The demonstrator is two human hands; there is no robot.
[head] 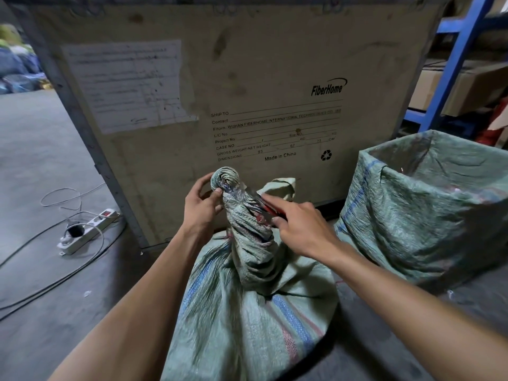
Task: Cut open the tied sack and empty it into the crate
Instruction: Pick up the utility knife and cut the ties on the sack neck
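Left hand (202, 207) grip pinched round twisted neck of tied sack (247, 312), right hand (302, 229) grip held red-handled cutter (264, 206) against neck, wooden crate (247, 78) just behind, open sack (428, 210) beside.

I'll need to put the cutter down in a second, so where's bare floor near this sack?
Bare concrete floor lies left of the tied sack, between it and the cables. Farther left is crowded by the power strip. To the right, only a narrow strip separates the sack from the open sack.
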